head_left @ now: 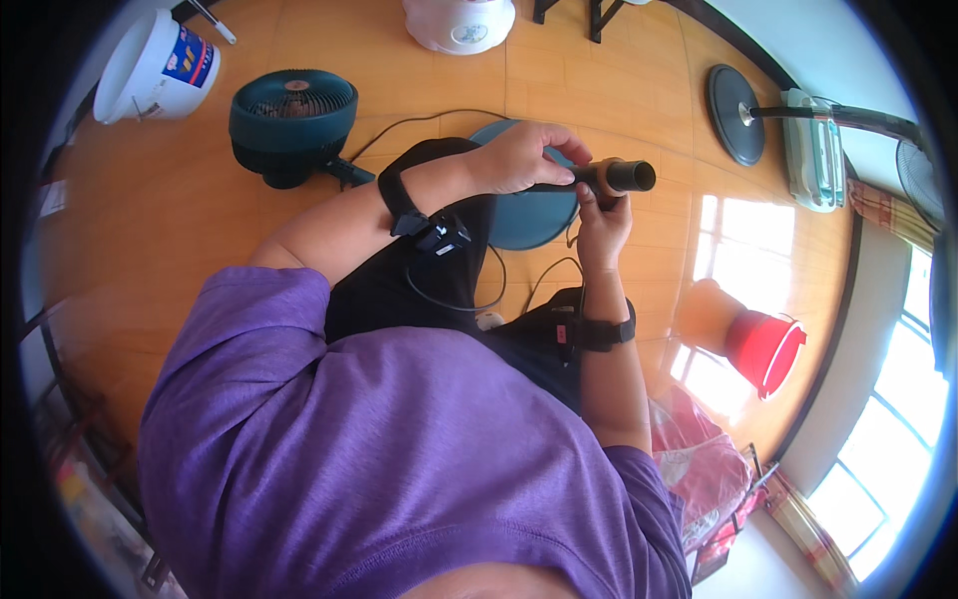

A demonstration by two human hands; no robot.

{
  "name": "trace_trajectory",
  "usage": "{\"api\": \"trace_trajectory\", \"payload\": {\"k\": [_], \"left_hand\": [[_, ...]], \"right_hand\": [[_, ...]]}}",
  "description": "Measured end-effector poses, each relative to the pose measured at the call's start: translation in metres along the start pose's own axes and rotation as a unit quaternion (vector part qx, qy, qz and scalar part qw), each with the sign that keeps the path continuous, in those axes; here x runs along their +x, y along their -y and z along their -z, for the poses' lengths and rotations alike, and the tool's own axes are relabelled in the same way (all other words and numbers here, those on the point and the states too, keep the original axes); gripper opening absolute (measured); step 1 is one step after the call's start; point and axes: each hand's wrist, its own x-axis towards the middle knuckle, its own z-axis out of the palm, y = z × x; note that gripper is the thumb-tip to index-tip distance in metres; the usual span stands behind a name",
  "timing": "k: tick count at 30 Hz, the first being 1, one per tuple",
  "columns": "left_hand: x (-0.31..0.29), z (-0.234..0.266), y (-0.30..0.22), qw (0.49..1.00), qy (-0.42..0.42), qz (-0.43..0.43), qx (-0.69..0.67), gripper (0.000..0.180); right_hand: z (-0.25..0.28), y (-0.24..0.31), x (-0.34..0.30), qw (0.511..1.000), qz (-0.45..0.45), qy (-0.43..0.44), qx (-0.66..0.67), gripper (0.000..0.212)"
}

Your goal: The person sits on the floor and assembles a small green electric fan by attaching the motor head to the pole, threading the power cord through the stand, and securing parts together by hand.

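Observation:
A black tube (631,177), probably a pole section of a fan, lies crosswise before me with its open end to the right. My right hand (607,225) is wrapped round it near that end, thumb on the near side. My left hand (519,160) pinches it further left between thumb and fingers. Behind the hands, a round teal disc (529,222) like a fan base is partly hidden by my left arm and leg. To the left lies a dark teal fan head (292,125) with a short black stem (349,174) that runs behind my left forearm.
A black cable (429,117) curves over the wooden floor behind my left arm. A white bucket (165,70) lies far left, a white container (459,22) far ahead. On the right are a red bucket (763,349) and a standing fan's dark round base (733,115).

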Motion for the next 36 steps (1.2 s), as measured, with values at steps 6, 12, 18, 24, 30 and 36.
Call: {"api": "trace_trajectory", "payload": {"k": [6,12,18,24,30,36], "left_hand": [[0.004,0.012,-0.016,1.000,0.014,-0.013,-0.024,0.025],[0.011,0.016,-0.018,0.999,-0.025,-0.033,0.003,0.025],[-0.011,-0.010,-0.032,0.996,0.023,0.019,0.082,0.008],[-0.016,-0.058,-0.025,0.942,0.086,-0.195,0.261,0.023],[-0.008,-0.067,-0.038,0.971,0.161,0.122,0.128,0.024],[-0.015,-0.065,-0.025,0.974,0.089,0.193,-0.078,0.016]], "right_hand": [[0.007,0.006,-0.002,0.995,-0.081,-0.003,0.052,0.030],[0.025,0.026,-0.015,0.950,-0.138,-0.034,0.278,0.033],[0.032,0.029,-0.037,0.826,-0.294,-0.164,0.451,0.034],[0.013,0.044,-0.058,0.815,-0.273,-0.019,0.511,0.038],[0.029,0.049,-0.065,0.833,-0.248,0.040,0.493,0.041],[0.044,0.054,-0.071,0.944,-0.260,0.007,0.205,0.038]]}}
